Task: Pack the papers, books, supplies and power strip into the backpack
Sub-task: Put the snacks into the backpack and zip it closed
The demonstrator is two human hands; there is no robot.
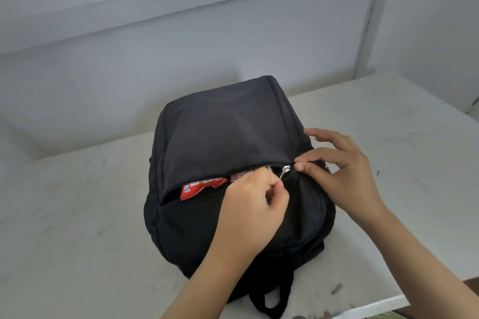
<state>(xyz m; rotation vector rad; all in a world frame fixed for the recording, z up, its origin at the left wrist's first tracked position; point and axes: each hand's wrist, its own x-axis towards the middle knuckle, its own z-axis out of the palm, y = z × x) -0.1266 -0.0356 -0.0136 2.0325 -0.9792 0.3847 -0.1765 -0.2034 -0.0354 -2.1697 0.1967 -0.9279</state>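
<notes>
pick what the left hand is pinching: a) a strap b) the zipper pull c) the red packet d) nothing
b: the left hand pinches the zipper pull on the backpack, while the right hand pinches the fabric just beside it.

surface: white scuffed table (77, 215) | on it: black backpack (223, 132)
</notes>
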